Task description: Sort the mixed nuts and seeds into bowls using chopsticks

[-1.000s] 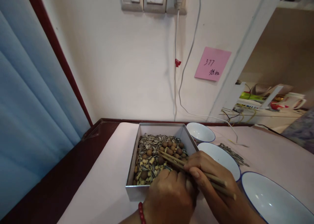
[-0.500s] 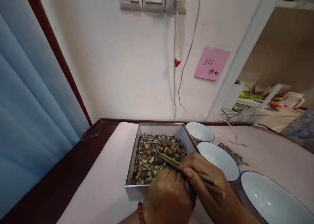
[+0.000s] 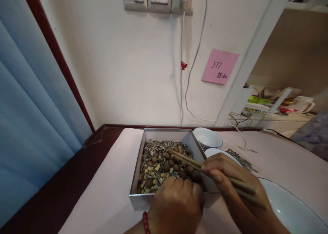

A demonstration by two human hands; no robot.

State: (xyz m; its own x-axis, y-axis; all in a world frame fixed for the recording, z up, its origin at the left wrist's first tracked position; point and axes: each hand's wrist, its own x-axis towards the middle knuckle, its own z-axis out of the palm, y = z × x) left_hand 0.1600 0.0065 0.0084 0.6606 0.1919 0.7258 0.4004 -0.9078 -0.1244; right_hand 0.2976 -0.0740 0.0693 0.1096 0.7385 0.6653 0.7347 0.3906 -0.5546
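Observation:
My right hand [image 3: 235, 186] is closed around a pair of wooden chopsticks [image 3: 188, 161]. Their tips meet a cluster of round brown nuts [image 3: 176, 168] inside a square metal-coloured box [image 3: 135, 179]. Striped sunflower seeds [image 3: 156, 147] and small pale yellow pieces, perhaps peanuts or beans [image 3: 151, 175], share the box with them. Curled over the near wall of the box is my left hand [image 3: 176, 203], with a red bead bracelet [image 3: 145, 222] at the wrist. Its fingertips are hidden. Whether the chopsticks pinch a nut cannot be made out.
To the right stand a small white bowl [image 3: 208, 138], a middle bowl [image 3: 217, 153] partly behind my right hand, and a large bowl [image 3: 292, 206]. Sunflower seeds [image 3: 242, 160] lie on the pink table cover [image 3: 107, 179]. A white cable [image 3: 217, 119] trails down the wall onto the table.
My right hand has shifted right, away from my left hand, and the chopstick tips have moved up and right among the nuts. My left hand has stayed nearly in place.

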